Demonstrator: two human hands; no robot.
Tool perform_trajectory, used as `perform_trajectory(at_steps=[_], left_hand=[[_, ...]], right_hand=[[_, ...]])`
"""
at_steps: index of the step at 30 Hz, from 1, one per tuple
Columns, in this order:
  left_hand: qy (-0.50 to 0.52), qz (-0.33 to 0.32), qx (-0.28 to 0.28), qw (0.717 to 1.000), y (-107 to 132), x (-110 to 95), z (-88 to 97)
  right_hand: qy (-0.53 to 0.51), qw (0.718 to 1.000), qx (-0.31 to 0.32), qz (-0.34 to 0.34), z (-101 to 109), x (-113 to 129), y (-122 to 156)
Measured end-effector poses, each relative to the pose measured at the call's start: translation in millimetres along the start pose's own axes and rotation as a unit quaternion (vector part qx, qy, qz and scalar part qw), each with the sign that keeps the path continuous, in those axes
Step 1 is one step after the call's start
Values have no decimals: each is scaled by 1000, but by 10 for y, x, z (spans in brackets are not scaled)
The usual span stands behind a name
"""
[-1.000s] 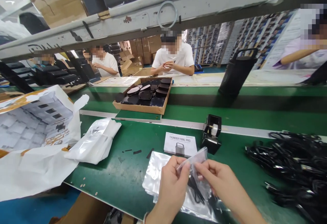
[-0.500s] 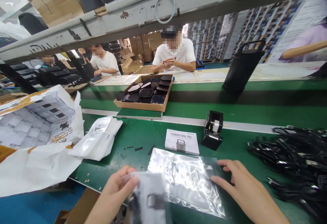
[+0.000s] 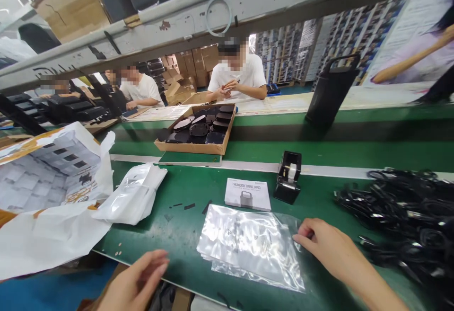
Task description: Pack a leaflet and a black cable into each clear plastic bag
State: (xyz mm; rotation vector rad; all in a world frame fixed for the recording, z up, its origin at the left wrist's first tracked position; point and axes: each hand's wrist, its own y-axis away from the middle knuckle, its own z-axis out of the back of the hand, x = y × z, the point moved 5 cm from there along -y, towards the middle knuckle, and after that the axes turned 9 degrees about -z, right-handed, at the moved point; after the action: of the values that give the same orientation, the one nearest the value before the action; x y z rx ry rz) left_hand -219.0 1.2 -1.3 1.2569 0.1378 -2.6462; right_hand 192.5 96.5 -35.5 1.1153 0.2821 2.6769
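A stack of clear plastic bags (image 3: 253,244) lies flat on the green bench in front of me. My right hand (image 3: 324,249) pinches the right edge of a bag between thumb and fingertips. At the bench's near edge, left of the stack, my left hand (image 3: 138,278) is empty, its thumb and loosely curved fingers apart. Just beyond the bags sits a small pile of printed manuals (image 3: 247,194) showing a speaker and the words THUNDERTRAIL PRO. Beside them stands a black tape dispenser (image 3: 288,178).
Black cables (image 3: 397,221) are heaped at the right. On the left are folded white plastic bags (image 3: 136,195) and a large open printed bag (image 3: 53,173). A cardboard tray (image 3: 191,147) of black parts and a black speaker (image 3: 331,93) stand farther back. Co-workers (image 3: 236,76) are across the bench.
The filled plastic bag that my left hand held is gone from view; that hand has moved left and down and let go. My right hand's fingertips have closed on the bag edge.
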Motion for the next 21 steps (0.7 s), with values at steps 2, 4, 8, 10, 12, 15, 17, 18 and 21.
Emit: perform_trajectory(at_steps=[2, 4, 8, 10, 12, 15, 17, 18, 21], left_hand=[[52, -79, 55, 994, -12, -531, -504], [106, -141, 106, 979, 10, -984, -988], [194, -152, 176, 953, 35, -1453, -1621], [198, -150, 172, 953, 27, -1527, -1730], [189, -146, 161, 958, 29, -1543, -1756], [175, -102, 157, 967, 51, -1492, -1750], [162, -75, 169, 969, 67, -1457, -1754], [153, -71, 172, 971, 69, -1447, -1754], [138, -79, 157, 975, 50, -1430, -1740]], right_hand=[[-69, 998, 13, -4, -37, 9, 86], [-145, 989, 22, -11, -72, 20, 179], [-239, 969, 52, -30, -104, 64, 356], [-245, 965, 83, -32, -115, 109, 423], [-236, 966, 98, -23, -129, 163, 464], [-224, 969, 99, -7, -192, 252, 481], [-223, 969, 109, -5, -267, 309, 484], [-221, 968, 118, -4, -304, 336, 489], [-219, 963, 156, 9, -370, 403, 518]])
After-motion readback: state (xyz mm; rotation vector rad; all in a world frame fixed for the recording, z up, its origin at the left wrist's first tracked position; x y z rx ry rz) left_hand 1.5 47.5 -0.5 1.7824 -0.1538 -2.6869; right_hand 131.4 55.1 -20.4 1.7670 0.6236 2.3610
